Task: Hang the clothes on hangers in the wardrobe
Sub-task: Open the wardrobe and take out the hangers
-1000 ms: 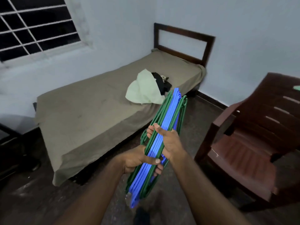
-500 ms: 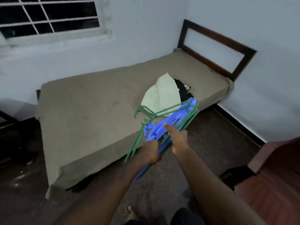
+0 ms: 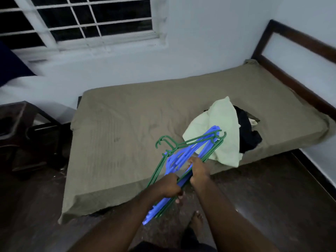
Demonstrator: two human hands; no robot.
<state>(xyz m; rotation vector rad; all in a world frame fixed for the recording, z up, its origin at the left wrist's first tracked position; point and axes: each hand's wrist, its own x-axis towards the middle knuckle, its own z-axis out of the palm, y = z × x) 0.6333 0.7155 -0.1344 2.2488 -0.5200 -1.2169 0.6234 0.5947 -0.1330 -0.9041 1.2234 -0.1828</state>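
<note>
Head view: bed (image 3: pixel 127 124) with a wrinkled olive sheet. Left hand (image 3: pixel 170 186) has its fingers curled round the lower end of the hanger bundle (image 3: pixel 179 157), thin green and flat blue plastic, tilted over the bed edge. Right hand (image 3: pixel 199 170) fingers clamp mid-bundle. Pale green cloth (image 3: pixel 221 135) and black garment (image 3: pixel 247 131) lie heaped on the bed at right.

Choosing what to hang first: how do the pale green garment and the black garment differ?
The pale green garment is light and shows more area; the black garment is dark and bunched, partly covered by it. Both lie loose on the bed, not yet hung.
</note>
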